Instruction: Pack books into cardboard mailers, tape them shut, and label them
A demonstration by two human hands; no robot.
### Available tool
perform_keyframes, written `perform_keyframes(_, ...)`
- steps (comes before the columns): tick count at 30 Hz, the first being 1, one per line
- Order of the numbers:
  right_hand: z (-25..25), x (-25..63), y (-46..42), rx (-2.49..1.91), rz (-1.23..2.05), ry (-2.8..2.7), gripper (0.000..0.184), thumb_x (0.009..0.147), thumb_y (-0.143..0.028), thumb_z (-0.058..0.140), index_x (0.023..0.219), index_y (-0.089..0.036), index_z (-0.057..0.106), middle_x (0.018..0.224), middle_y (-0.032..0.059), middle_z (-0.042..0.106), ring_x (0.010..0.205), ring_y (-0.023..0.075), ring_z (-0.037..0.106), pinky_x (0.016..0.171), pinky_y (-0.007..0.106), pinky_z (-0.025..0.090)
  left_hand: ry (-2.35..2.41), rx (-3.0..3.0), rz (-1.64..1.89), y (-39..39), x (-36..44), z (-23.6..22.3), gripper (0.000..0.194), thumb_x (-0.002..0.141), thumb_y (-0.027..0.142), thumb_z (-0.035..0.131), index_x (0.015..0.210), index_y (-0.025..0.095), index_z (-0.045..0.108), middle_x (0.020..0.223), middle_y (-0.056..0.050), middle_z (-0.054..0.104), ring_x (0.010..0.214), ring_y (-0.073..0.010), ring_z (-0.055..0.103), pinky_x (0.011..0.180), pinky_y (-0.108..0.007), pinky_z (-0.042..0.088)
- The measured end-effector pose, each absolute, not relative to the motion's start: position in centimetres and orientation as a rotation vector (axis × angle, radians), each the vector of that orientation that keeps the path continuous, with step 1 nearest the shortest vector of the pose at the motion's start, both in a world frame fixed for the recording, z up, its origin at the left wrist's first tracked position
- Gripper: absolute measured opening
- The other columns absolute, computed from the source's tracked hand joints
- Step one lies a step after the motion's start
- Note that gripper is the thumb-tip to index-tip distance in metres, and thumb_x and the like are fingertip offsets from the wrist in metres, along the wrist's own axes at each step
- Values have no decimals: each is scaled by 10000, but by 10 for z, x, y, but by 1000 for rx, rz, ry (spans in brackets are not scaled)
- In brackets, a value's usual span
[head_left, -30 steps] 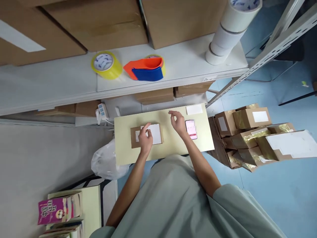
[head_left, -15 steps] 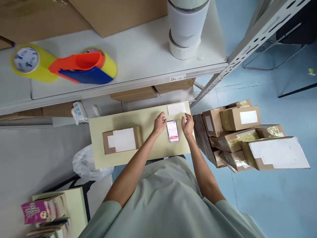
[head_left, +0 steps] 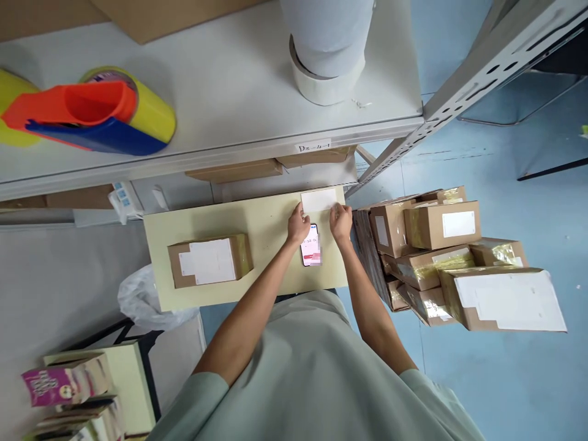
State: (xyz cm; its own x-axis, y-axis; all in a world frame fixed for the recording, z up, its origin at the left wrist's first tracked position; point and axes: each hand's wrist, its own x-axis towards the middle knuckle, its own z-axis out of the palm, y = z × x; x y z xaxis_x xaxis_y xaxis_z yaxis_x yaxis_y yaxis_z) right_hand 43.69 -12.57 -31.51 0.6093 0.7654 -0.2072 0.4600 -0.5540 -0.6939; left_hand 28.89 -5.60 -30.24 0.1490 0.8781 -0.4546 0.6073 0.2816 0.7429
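Observation:
A blank white sheet of paper (head_left: pixel 318 200) lies at the far right end of the cream table (head_left: pixel 271 245). My left hand (head_left: pixel 298 226) is closed at its near left corner, thumb and fingers drawn together. At the near right corner my right hand (head_left: pixel 340 222) pinches the edge in the same way. Between my wrists a phone (head_left: pixel 310 246) rests face up with its screen lit. Toward the table's left end sits a taped cardboard box (head_left: pixel 211 260) with a white label on top.
Taped, labelled boxes (head_left: pixel 441 220) are stacked on the floor to the right. A grey shelf (head_left: pixel 220 92) overhangs the table's far side, bearing a tape dispenser (head_left: pixel 92 116) and white rolls (head_left: pixel 328 67). A clear plastic bag (head_left: pixel 147 297) hangs at the table's left.
Both hands have reached forward to the white sheet, and their spread fingers have closed at its near corners. The camera view has shifted slightly. The phone and box stay on the table.

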Motion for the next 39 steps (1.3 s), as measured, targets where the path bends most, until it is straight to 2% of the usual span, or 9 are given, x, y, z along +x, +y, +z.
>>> perform_keyframes(4,-312,437,-123,-2254,675,-950,314,1064,-310,494,1159,-140,739,1175,174,662,1089,282,626,1034,412,511,1591,1403,446,-55,290,-300,537,912,100,644,1442,186,637,1401,-143,739,1256,-265,733,1090,-390,589)
perform_keyframes(11,-309,438,-123,-2248,679,-946,322,1054,-276,527,1257,-130,730,1212,187,656,1138,299,627,1061,428,507,1594,1256,558,-44,297,-289,197,956,305,706,1101,192,777,996,-82,819,847,-206,786,839,-338,639)
perform_keyframes(15,-298,430,-120,-2139,627,-1088,369,1032,-278,608,1368,-154,697,1350,203,626,1263,323,590,1119,458,489,1591,1361,617,-41,304,-277,160,962,330,698,964,206,800,976,-80,825,913,-227,794,907,-360,632)
perform_keyframes(20,-277,421,-110,-2027,570,-1230,362,1036,-339,644,1368,-209,706,1338,161,661,1212,317,608,1076,455,514,1428,1598,664,-43,316,-253,139,933,358,768,919,224,803,1196,-104,792,1138,-250,760,978,-354,629)
perform_keyframes(23,-268,429,-108,-2029,529,-1186,292,1086,-344,558,1278,-213,735,1246,141,699,1164,295,623,1054,421,509,1340,1731,612,-44,323,-242,218,1026,411,675,1035,236,806,1332,-107,760,1290,-258,703,1115,-380,572)
perform_keyframes(26,-264,447,-110,-2079,505,-1082,328,1124,-387,483,1149,-209,758,1129,125,726,1104,277,641,1023,399,507,1252,1818,473,-42,329,-242,364,1114,382,498,1338,220,732,1521,-118,671,1460,-264,591,1267,-409,441)
perform_keyframes(31,-265,480,-115,-2098,503,-794,428,1096,-527,497,1187,-184,737,1046,98,751,930,242,673,914,365,540,1033,2058,126,-33,338,-263,610,1020,193,494,1628,137,493,1761,-135,403,1659,-316,306,1380,-493,230)
perform_keyframes(35,-270,494,-116,-2118,451,-629,485,1097,-574,453,1153,-177,726,1074,113,783,907,243,692,876,343,536,892,2168,-73,-24,345,-278,784,909,63,464,1689,115,398,1818,-130,271,1652,-352,292,1345,-543,283)
perform_keyframes(39,-284,499,-117,-2163,469,-535,464,1078,-564,483,1063,-169,726,974,112,786,845,249,690,829,333,525,851,2221,-189,-16,349,-283,866,847,22,468,1702,124,388,1814,-97,293,1589,-361,358,1320,-533,319)
